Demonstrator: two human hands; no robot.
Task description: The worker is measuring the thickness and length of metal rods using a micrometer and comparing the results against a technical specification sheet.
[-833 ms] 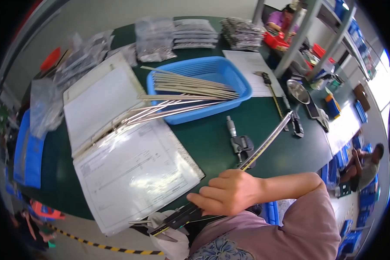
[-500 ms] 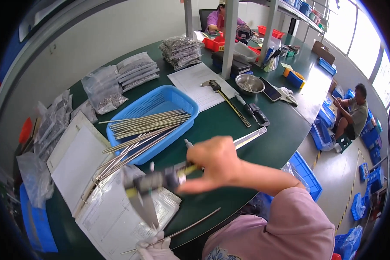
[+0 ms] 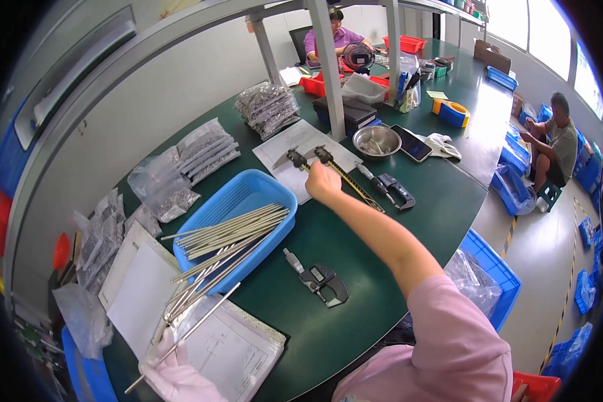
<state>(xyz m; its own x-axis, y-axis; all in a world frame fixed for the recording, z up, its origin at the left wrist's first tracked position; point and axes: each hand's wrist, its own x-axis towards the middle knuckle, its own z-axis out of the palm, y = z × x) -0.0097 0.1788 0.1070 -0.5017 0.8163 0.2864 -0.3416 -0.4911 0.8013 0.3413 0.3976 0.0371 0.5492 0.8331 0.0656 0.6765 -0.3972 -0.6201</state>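
Clock directions are taken from the micrometer (image 3: 321, 281) on the green worktop (image 3: 375, 291).

- 8 o'clock: the gloved left hand (image 3: 175, 376) pinches one metal rod (image 3: 211, 313) between its fingers, tilted above the open binder (image 3: 251, 352).
- 12 o'clock: the bare right hand (image 3: 323, 181) has its fingers closed on a caliper (image 3: 296, 159), just beside the second caliper (image 3: 355, 184).
- 10 o'clock: the blue basket (image 3: 244, 191) contains the other rods (image 3: 234, 231), several overhanging its rim.

Progress: one rod is separated from the batch; the caliper is well apart from it. The number of finished rods cannot be determined.
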